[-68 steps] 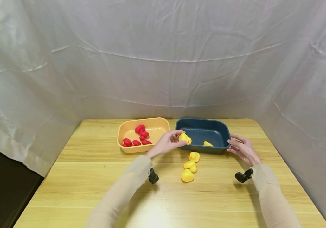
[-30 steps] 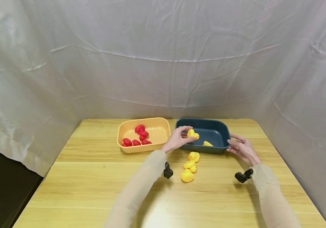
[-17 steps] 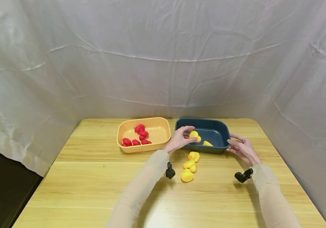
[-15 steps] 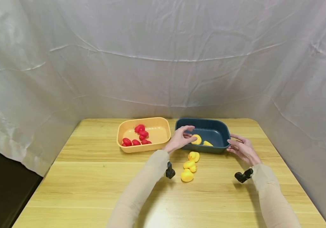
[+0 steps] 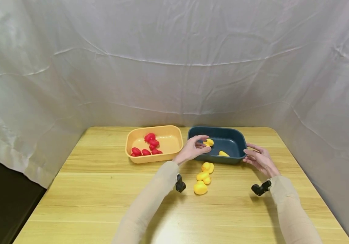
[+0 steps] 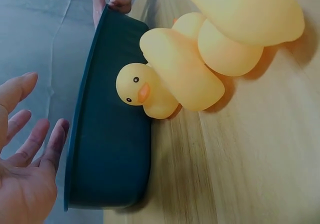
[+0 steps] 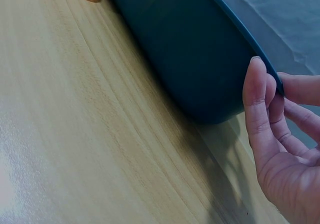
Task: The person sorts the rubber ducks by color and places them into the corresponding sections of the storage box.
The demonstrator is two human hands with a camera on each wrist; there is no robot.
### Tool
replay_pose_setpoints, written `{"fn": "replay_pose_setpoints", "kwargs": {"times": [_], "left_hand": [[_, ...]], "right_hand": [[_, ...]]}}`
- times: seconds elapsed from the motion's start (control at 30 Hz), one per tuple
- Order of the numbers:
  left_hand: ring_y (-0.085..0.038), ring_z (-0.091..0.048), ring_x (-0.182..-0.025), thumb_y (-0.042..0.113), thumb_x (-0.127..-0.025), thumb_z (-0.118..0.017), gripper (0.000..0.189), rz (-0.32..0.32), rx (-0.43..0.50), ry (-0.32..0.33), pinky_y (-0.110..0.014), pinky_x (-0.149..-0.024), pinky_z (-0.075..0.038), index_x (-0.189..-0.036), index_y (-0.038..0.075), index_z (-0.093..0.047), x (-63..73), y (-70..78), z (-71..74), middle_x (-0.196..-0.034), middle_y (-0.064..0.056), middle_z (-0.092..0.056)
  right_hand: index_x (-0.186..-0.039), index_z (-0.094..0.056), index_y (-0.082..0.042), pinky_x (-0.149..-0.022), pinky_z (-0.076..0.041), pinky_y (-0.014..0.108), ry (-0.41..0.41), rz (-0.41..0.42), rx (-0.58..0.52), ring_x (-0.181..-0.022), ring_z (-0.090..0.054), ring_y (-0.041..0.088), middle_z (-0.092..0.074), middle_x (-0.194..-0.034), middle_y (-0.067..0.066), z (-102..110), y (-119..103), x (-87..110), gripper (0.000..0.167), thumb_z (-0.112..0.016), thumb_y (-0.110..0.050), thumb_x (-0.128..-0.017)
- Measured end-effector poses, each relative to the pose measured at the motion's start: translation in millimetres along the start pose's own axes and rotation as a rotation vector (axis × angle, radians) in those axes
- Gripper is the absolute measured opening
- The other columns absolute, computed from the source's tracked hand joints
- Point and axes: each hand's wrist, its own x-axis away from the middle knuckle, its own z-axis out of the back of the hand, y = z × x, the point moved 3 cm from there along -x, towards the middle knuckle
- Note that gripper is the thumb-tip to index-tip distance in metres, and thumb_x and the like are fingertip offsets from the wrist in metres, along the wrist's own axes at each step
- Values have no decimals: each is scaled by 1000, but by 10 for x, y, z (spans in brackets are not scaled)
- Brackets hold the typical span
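Observation:
My left hand (image 5: 191, 148) hovers over the left end of the dark blue bin (image 5: 217, 160), fingers spread and holding nothing. Just beyond its fingertips a yellow rubber duck (image 5: 209, 142) lies inside, partly hidden by the hand. Another yellow duck (image 5: 223, 154) shows behind the bin's front wall. At the bin's right end, my right hand (image 5: 261, 161) pinches the rim between thumb and fingers, clearest in the right wrist view. In front of the bin, yellow ducks (image 5: 200, 188) form a short row on the table; one duck (image 6: 145, 89) faces the left wrist camera.
To the left, an orange-yellow bin (image 5: 174, 154) holds several red ducks (image 5: 154, 143). Both bins stand at the back of the wooden table (image 5: 101, 196). A pale cloth (image 5: 174, 67) hangs behind and at the sides.
My left hand carried a yellow duck rightward over the blue bin and let it go. The duck dropped in and rolled away from me. My right hand stayed at the rim.

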Motion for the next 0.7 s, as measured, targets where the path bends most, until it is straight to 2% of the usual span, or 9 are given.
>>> {"fn": "replay_pose_setpoints", "kwargs": {"times": [0.13, 0.37, 0.57, 0.7], "left_hand": [[-33, -65, -116, 14, -95, -70, 51, -33, 13, -36, -38, -104, -56, -142, 4, -54, 69, 25, 16, -136, -25, -56], [-30, -66, -113, 12, -92, -73, 47, -68, 16, -108, -31, -102, -56, -136, 3, -58, 253, 54, 39, -129, -25, -62], [-32, -65, -110, 12, -90, -76, 46, -78, -1, -172, -38, -103, -56, -131, -1, -60, 439, 34, 67, -124, -26, -63], [-34, -65, -110, 14, -90, -76, 47, -63, -22, -217, -41, -104, -55, -130, -3, -60, 547, -36, 76, -120, -25, -64]], "right_hand": [[-153, -25, 1, -69, -63, 24, -3, 1, 6, -69, -68, 10, -70, -85, 0, 3, 0, 0, 63, -60, -5, -100], [-151, -28, 0, -69, -63, 24, 7, 0, 11, -69, -67, 11, -70, -85, 0, 11, -6, 0, 61, -60, -5, -100], [-151, -27, 0, -69, -63, 24, 5, -2, 11, -69, -68, 11, -70, -84, 0, 8, -5, -4, 61, -60, -5, -100], [-152, -26, 1, -69, -63, 24, 5, -2, 12, -69, -68, 11, -70, -85, -1, 4, -4, -5, 62, -59, -5, -100]]}}
